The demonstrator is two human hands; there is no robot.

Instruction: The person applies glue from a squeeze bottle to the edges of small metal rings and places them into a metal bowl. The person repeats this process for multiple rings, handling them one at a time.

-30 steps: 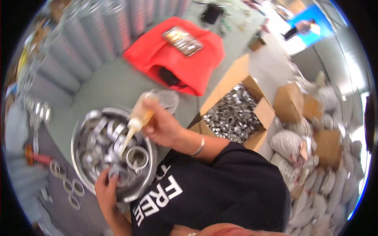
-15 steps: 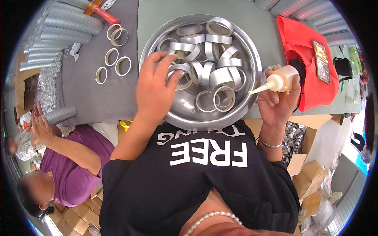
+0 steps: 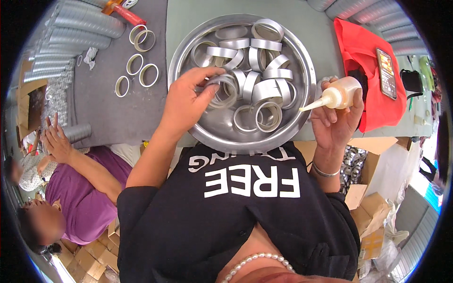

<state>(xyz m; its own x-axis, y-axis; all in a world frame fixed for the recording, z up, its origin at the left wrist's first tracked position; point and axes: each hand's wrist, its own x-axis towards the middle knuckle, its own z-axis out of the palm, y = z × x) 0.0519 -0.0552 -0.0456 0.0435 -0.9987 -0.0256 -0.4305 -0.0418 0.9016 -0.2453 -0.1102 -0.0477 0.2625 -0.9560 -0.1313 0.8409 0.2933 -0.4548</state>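
Between left grip (image 3: 188,101) fingertips: metal ring (image 3: 222,90)

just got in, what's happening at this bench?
A person in a black shirt works over a round metal basin full of short silver metal rings. The left hand grips one silver ring inside the basin. The right hand holds a small squeeze bottle with a pointed nozzle, its tip aimed toward the basin's right rim. Four loose rings lie on the grey mat to the left, where a second person in purple sits.
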